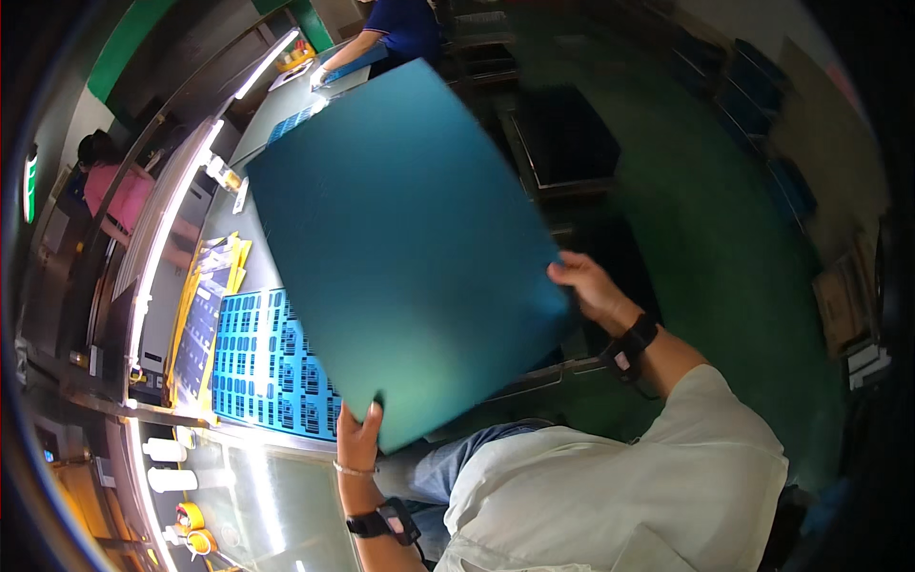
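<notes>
both hands hold up a big teal sheet (400, 248) in the middle: left hand (358, 434) pinches its bottom corner, right hand (586, 286) grips its right edge.

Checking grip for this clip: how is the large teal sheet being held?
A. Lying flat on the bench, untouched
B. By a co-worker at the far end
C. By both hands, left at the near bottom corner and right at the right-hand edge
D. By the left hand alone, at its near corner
C: the left hand pinches the bottom corner of the teal sheet while the right hand grips its right-hand edge, lifted above the bench.
</notes>
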{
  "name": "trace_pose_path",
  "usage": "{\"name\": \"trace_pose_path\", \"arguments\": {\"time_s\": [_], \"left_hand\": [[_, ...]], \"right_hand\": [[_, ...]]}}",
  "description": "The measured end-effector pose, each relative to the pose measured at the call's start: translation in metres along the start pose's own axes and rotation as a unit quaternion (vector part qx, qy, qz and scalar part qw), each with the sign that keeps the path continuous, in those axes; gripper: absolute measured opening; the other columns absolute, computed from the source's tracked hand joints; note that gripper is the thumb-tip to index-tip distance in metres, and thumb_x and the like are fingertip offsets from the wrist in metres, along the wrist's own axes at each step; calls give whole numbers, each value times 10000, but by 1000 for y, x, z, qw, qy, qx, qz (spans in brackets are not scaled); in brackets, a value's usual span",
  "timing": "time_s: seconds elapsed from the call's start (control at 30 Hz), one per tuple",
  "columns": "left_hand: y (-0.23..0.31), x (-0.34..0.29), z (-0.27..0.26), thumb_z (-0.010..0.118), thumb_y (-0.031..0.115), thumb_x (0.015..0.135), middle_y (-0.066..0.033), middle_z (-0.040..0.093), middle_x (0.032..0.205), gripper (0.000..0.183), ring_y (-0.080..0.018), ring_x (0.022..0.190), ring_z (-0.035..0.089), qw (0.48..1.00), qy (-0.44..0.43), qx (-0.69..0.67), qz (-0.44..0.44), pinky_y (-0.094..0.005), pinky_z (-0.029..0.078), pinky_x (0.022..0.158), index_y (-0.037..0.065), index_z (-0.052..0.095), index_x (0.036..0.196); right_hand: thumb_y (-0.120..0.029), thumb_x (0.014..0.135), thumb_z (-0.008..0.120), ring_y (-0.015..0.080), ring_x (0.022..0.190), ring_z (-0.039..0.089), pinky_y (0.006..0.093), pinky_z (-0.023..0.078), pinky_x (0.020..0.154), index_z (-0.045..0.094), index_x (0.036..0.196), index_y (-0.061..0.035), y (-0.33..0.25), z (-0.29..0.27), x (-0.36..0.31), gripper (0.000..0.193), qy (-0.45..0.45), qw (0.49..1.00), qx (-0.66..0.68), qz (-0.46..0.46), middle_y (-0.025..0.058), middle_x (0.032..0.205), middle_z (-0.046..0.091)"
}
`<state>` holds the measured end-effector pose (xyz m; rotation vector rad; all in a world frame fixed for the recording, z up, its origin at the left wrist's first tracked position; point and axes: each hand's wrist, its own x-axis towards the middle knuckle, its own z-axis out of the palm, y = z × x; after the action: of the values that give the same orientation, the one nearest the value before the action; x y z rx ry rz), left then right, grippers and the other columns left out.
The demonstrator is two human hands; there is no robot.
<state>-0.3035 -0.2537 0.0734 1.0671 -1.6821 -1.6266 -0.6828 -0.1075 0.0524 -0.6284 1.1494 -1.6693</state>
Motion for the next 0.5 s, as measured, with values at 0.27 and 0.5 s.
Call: {"name": "trace_pose_path", "arguments": {"time_s": [0.27, 0.5], "left_hand": [[-46, -17, -6, 501, 298, 923, -142, 589, 1141, 485, -200, 991, 597, 984, -62, 85, -143, -280, 473, 794, 30, 404, 1315], [-133, -115, -67, 576, 193, 884, -115, 639, 1004, 388, -161, 856, 624, 950, 115, 100, -273, -226, 475, 691, -17, 507, 1204]], "right_hand": [[-209, 864, 601, 122, 839, 575, 270, 451, 770, 602, 1027, 6, -66, -74, -5, 270, 261, 931, -17, -255, 41, 919, 633], [-259, 867, 572, 214, 627, 594, 338, 441, 606, 602, 845, 63, -45, -161, 19, 324, 461, 752, -381, -276, 133, 686, 625]]}}
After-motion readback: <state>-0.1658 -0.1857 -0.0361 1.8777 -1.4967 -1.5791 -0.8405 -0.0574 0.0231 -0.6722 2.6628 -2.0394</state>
